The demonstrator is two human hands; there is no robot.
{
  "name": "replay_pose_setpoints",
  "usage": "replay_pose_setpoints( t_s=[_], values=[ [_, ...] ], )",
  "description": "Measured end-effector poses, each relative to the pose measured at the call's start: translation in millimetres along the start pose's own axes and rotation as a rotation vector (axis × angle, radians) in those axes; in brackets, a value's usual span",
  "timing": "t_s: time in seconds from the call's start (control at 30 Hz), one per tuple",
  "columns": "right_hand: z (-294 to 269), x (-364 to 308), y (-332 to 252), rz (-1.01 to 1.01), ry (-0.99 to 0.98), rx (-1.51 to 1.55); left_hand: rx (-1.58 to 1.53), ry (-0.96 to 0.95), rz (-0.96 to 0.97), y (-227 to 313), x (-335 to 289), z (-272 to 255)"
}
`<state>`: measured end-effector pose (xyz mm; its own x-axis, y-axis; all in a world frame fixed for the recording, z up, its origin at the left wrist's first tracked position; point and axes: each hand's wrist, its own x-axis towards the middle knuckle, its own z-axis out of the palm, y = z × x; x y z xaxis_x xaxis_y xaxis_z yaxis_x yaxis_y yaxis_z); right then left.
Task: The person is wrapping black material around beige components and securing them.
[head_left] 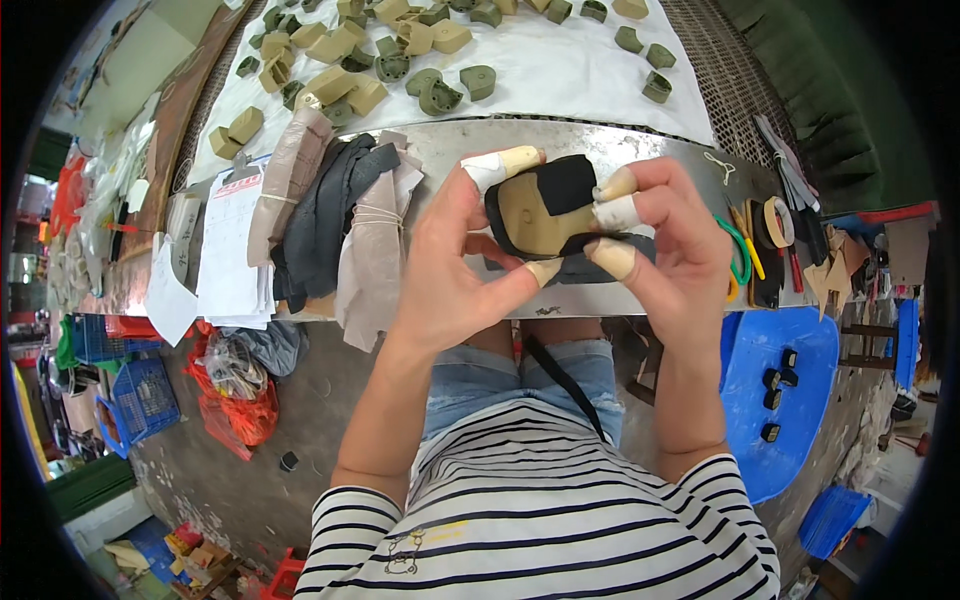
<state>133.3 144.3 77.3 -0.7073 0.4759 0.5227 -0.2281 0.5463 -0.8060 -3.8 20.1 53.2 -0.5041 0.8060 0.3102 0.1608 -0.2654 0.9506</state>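
Both my hands are up over the near edge of a metal bench [650, 140], one khaki block [530, 215] held between them. Black covering [568, 186] rims the block and lies across its upper right corner; the khaki face is bare in the middle.

Left hand [440, 265]: clamped on the block, index finger along the upper left edge, thumb under the lower edge. Right hand [670, 240]: thumb and two fingers close in on the block's right end, gripping it at the covering; exact contact under the tips is hidden. Pale wraps on several of my fingertips.

Beyond, on a white cloth [560, 85]: loose khaki and green blocks [478, 82], scattered, mostly to the left.

Left of my hands: papers [232, 240], dark fabric [335, 200], a pale bundle [370, 240] tied round with a band. Right: green-handled scissors [738, 252], a yellow tool [755, 256], a roll of tape [775, 222].

Lower right, a blue basin [765, 465] with small black blocks [771, 399] in it.
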Motion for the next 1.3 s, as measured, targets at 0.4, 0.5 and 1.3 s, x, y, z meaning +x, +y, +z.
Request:
replay_pose_setpoints(
  t_s=[0.4, 0.5, 1.3],
  values=[
    [13.1, 5.0, -6.7, 0.422, 0.043, 0.309, 0.027, -0.031, 0.121, -2.8, 0.0, 0.1],
    [11.9, 3.8, 6.4, 0.417, -0.007, 0.240, 0.016, -0.039, 0.113, -6.9, -1.2, -0.5],
    [23.0, -15.1, 13.5, 0.288, 0.092, 0.190, -1.231, -0.147, -0.433, -36.5, -15.0, 9.9]
  ],
)
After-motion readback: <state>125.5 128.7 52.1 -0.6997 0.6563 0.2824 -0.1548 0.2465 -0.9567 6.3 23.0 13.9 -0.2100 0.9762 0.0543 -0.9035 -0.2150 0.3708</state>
